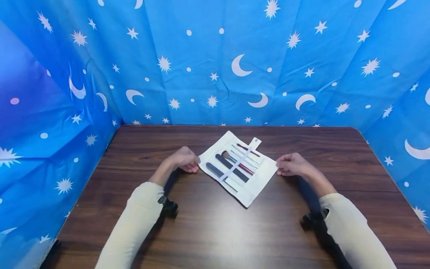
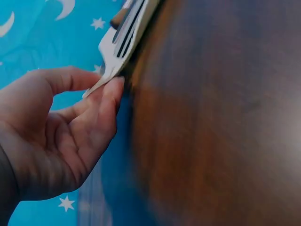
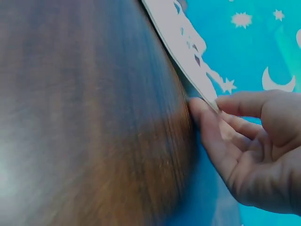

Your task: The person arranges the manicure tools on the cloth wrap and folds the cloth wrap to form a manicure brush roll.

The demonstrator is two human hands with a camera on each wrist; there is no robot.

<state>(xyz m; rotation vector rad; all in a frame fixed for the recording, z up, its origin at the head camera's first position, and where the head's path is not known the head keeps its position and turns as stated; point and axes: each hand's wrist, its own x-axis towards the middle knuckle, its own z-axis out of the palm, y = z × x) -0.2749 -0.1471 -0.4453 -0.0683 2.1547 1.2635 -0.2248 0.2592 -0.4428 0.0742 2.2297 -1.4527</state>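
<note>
A white fabric brush case (image 1: 265,178) lies unfolded near the middle of the table, turned cornerwise. Under its pale elastic band (image 1: 235,167) sit a makeup brush (image 1: 226,154), dark nail files (image 1: 215,170) and several thin tools with red or pale handles. A snap tab (image 1: 255,142) sticks out from the far side. My left hand (image 1: 186,160) pinches the case's left corner between thumb and fingers, and the left wrist view shows that corner raised. At the opposite corner, my right hand (image 1: 291,164) pinches the fabric the same way.
The dark wood-grain table (image 1: 151,231) carries the case. Behind it and along both sides hangs a blue cloth (image 1: 201,45) with white moons and stars. Black wrist cameras (image 1: 169,207) are strapped over the light sleeves.
</note>
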